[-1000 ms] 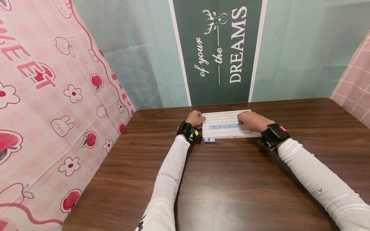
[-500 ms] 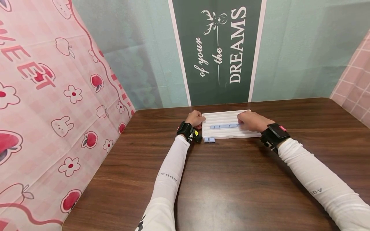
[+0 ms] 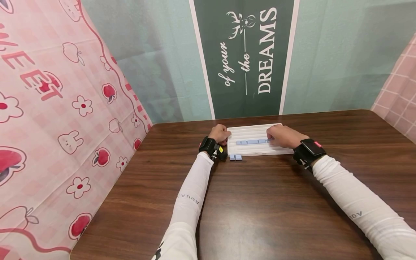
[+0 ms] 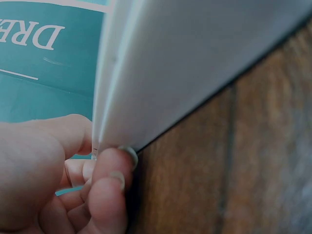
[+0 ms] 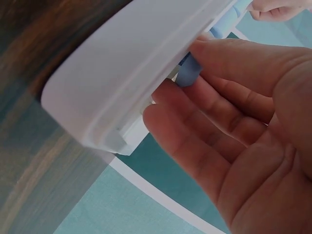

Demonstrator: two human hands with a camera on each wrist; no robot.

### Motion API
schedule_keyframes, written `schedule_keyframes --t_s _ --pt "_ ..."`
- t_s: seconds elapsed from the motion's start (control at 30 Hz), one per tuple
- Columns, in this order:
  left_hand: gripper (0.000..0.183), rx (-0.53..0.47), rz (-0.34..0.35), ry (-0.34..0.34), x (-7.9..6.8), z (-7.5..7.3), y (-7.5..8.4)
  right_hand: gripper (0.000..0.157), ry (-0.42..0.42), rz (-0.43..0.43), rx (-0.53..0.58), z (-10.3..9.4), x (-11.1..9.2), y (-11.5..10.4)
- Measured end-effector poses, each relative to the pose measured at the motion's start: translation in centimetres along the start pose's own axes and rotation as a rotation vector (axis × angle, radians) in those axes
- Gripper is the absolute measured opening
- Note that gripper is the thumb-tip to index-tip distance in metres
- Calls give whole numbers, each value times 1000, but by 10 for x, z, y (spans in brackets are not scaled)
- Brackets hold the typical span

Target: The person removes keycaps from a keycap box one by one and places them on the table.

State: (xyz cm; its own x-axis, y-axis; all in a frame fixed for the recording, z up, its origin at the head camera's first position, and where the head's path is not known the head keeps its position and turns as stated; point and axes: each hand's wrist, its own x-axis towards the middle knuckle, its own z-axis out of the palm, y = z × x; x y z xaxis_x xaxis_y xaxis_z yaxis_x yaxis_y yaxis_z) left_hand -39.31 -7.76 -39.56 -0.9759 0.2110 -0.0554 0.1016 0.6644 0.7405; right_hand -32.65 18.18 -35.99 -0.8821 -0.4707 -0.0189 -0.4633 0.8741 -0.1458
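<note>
A white ridged tray [image 3: 248, 133] lies at the far part of the table, with a row of light-blue keycaps [image 3: 252, 142] along one of its ridges. My left hand [image 3: 219, 134] grips the tray's left edge; the left wrist view shows thumb and fingertips on either side of the white wall [image 4: 146, 73]. Over the tray's right part is my right hand [image 3: 286, 136], which pinches a blue keycap [image 5: 189, 72] at the right end of the row. Its fingers hide that end of the tray in the head view.
Two loose blue keycaps [image 3: 238, 157] lie on the wooden table [image 3: 253, 209] just in front of the tray's left corner, beside the left wrist camera [image 3: 222, 154]. Behind the table's far edge hangs a green cloth [image 3: 175, 72]; a pink patterned cloth [image 3: 81, 137] hangs at the left.
</note>
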Motion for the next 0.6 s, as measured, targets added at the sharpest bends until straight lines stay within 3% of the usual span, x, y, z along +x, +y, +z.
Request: schedule_keyframes --t_s 0.37,0.6 --pt "32 -9 7 6 -1 1 -2 7 -9 -2 -10 0 -2 0" --pt "32 -7 17 15 -1 1 -1 8 73 -15 -1 2 1 0"
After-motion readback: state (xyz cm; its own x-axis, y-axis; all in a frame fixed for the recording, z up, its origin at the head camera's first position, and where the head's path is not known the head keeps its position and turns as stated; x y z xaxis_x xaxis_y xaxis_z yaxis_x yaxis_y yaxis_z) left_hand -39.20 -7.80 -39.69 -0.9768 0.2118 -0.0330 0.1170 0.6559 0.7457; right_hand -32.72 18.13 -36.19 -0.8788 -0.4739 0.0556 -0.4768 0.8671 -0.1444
